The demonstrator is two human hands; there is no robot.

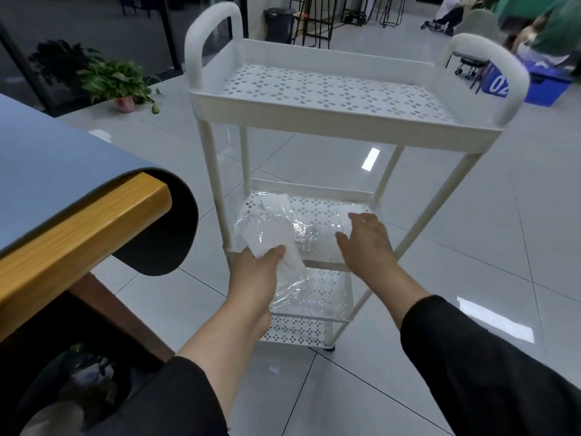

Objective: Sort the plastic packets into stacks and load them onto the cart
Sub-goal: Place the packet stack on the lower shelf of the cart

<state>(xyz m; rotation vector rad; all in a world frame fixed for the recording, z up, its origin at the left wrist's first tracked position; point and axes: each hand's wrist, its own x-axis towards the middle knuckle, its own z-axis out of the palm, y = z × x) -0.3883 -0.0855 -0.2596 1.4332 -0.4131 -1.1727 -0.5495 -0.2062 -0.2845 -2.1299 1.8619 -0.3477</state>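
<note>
1. Blue matting covers the desk (47,171) at far left; nothing there bears on this step.
2. Left hand (256,272) pinches the near end of a stack of plastic packets (273,243), thumb on top, over the cart's middle shelf (327,212). Lower it flat before loosening the grip, since slick film likely slides.
3. Right hand (364,243), fingers spread and straight, rests on clear packets (317,228) already on that shelf; steady them and square the edges.
4. White cart (345,121) has a bare top tray.
</note>
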